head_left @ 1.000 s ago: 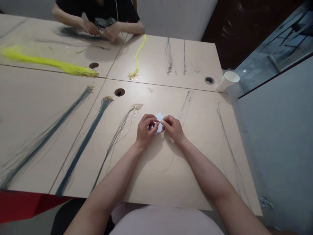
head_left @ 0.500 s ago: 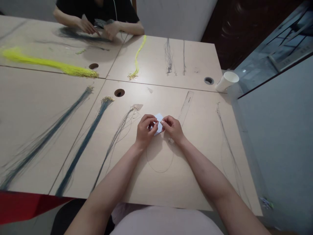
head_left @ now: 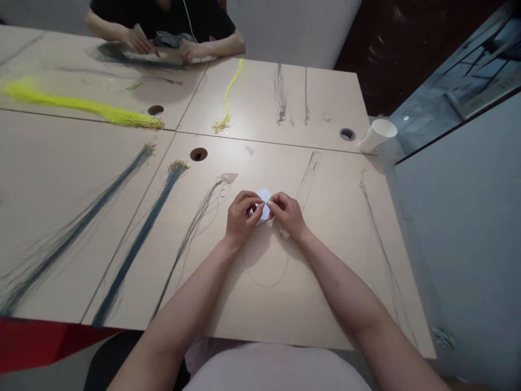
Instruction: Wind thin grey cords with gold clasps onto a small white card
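My left hand (head_left: 245, 215) and my right hand (head_left: 287, 212) meet fingertip to fingertip at the middle of the near table, both closed in a pinch. Between them runs a thin fishing line (head_left: 265, 286), whose loop droops onto the wood below my wrists. Whatever tiny part sits right at the fingertips is too small to make out. Beneath the fingers lies a small white piece of paper (head_left: 265, 194), partly covered by my hands. A clear ruler (head_left: 311, 172) passes under my right hand, its near end showing beside the wrist.
Left of me lie line bundles with gold-coloured hooks: one grey (head_left: 199, 214), two dark blue-green (head_left: 148, 233) (head_left: 87, 220). Yellow bundles (head_left: 93, 108) lie farther off. Another line bundle (head_left: 376, 233) and a white cup (head_left: 378, 136) are rightward. Across the table, a person's hands (head_left: 142, 42) work over dark strands.
My two hands stay pinched together in nearly the same place, with only slight finger movement. Across the table, the other person's hands have moved a little farther apart.
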The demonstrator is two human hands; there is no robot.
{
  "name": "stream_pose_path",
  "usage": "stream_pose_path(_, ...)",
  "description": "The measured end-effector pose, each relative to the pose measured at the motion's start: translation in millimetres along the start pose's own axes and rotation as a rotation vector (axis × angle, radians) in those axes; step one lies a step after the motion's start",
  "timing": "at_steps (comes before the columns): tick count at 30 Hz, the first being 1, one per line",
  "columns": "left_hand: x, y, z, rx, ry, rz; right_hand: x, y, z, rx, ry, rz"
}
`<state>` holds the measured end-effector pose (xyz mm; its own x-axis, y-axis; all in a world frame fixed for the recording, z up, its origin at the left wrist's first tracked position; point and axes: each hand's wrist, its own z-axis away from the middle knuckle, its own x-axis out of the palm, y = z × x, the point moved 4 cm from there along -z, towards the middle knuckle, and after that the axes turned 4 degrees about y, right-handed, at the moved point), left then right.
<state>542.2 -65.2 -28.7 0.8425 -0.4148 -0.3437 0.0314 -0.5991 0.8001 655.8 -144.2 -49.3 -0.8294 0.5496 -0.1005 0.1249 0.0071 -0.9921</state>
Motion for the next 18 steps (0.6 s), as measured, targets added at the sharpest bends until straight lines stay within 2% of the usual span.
stream_pose_path(18,0.3,2.8,-0.9,0.018,0.015,-0.025,0.1,0.3,-0.3,-0.008,0.015,0.026)
